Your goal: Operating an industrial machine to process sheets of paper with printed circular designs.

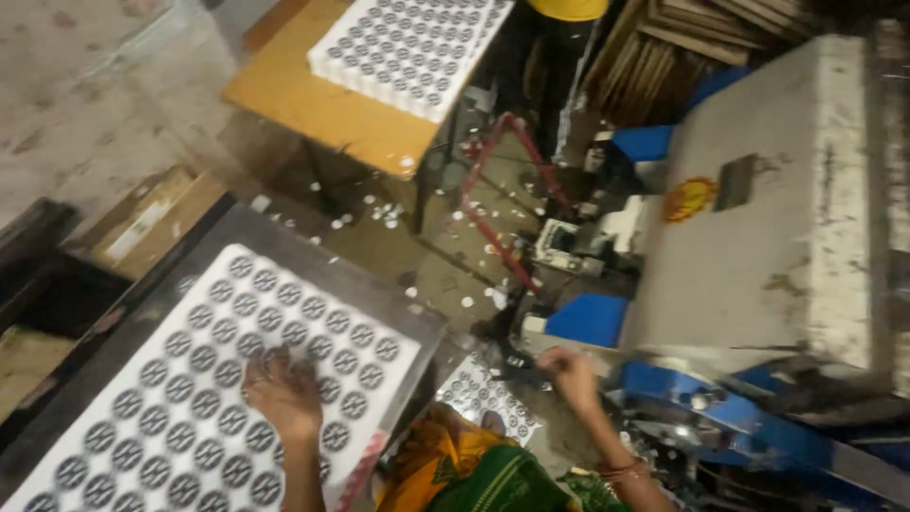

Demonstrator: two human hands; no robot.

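My left hand (282, 391) lies flat, fingers spread, on a stack of white sheets printed with rows of dark round marks (190, 398), which rests on a dark tabletop (313, 261). My right hand (569, 372) reaches toward the base of a grey and blue machine (758, 246); its fingers are curled near a dark part at the machine's mouth, and whether they grip anything is unclear. A smaller printed sheet (483, 393) lies below that hand.
A second stack of printed sheets (408, 47) sits on a wooden table (322, 109) at the back. Small white punched discs litter the floor (379, 213). A red metal frame (502, 190) stands between the tables and the machine. Wooden slats (682, 47) lean behind.
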